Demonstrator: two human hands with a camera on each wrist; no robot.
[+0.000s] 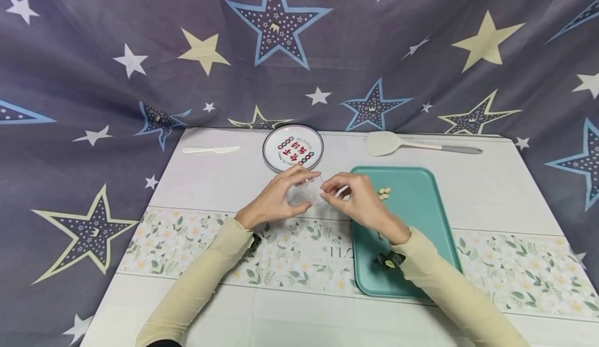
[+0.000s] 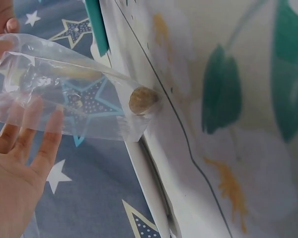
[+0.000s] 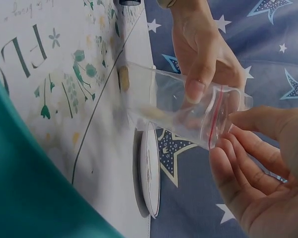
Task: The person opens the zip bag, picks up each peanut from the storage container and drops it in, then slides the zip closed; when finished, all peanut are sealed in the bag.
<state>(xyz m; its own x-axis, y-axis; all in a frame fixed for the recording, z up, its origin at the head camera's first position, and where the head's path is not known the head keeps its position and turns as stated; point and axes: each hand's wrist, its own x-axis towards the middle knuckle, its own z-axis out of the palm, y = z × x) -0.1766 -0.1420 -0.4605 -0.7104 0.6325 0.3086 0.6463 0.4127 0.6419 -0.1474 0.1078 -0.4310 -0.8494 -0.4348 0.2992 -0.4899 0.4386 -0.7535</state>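
Clear plastic bag (image 1: 306, 193) with one nut (image 2: 142, 99) inside is pinched between left hand (image 1: 276, 197) and right hand (image 1: 357, 201), at nine o'clock of the teal tray (image 1: 416, 201).

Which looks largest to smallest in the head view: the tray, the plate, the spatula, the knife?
1. Tray
2. Spatula, longer than the plate
3. Plate and knife: similar span, too close to rank.
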